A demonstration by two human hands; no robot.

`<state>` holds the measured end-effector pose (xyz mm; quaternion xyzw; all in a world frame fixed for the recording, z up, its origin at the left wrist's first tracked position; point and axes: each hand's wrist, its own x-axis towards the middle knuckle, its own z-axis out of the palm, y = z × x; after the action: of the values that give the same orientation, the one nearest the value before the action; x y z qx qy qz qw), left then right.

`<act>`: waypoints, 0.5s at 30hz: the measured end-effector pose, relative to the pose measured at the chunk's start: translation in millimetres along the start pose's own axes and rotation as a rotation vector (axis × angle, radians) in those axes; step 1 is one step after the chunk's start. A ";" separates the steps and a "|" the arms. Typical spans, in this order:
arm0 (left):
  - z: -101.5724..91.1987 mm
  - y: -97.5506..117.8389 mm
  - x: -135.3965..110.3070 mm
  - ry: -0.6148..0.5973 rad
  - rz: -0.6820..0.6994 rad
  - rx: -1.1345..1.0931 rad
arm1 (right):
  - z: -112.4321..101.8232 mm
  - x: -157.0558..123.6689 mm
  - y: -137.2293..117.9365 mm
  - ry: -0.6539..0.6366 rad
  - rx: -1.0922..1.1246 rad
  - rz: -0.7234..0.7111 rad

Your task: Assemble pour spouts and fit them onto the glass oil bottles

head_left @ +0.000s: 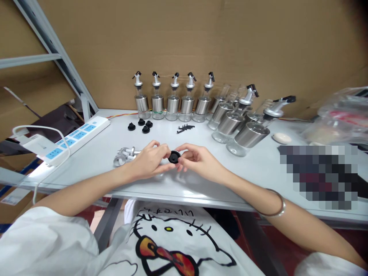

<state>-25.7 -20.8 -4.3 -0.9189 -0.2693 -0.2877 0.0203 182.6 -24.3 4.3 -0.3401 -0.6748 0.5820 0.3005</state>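
Blk disc: 1 pc (174,156), held just above the table (204,193), near its front edge, btwn both hands.
L hand (151,159): 1, thumb & fingers pinching L side of disc.
R hand (198,161): 1, thumb & fingers pinching R side of same disc; 1 bangle (283,205) on that forearm.
Blk stoppers (145,129): 4, grouped on table beyond L hand.
Blk levers (186,128): several small pcs, beyond disc; exact no. can't tell.
Silver spouts (126,155): a few, heaped just beside L hand; overlap, no. unclear.
Row bottles (173,103): 5, upright at back, each w/ spout.
R-side bottles (250,134): 2 w/ spouts in front; several w/o behind, partly hidden.
Pwr strip (79,135): 1, far L, w/ 1 wht adapter (38,147).
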 end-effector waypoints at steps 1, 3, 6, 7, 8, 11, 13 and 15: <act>-0.1 1.5 -0.5 -0.012 -0.054 -0.071 | -0.9 0.9 0.6 0.005 0.044 -0.003; -0.2 5.3 -1.4 -0.033 -0.195 -0.240 | -2.9 2.2 0.4 0.008 0.100 -0.019; 1.5 9.6 -2.1 -0.084 -0.382 -0.539 | -5.4 3.5 -0.6 0.010 0.129 -0.034; 2.5 10.3 -2.3 -0.099 -0.418 -0.633 | -5.8 3.8 -0.6 0.011 0.128 -0.035; 3.5 10.6 -2.4 -0.108 -0.443 -0.714 | -6.0 4.0 -0.3 0.013 0.125 -0.033; 5.5 10.7 -2.0 -0.097 -0.481 -0.844 | -6.0 4.3 1.3 -0.001 0.122 -0.022; 4.9 11.1 -0.9 -0.090 -0.481 -0.857 | -5.8 4.3 2.6 -0.016 0.127 -0.019; 3.0 12.0 0.6 -0.094 -0.468 -0.848 | -5.6 4.3 3.5 -0.029 0.128 -0.018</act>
<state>-17.7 -30.2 -5.1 -0.7728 -0.3282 -0.3272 -0.4335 184.9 -17.2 1.6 -0.3056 -0.6437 0.6259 0.3170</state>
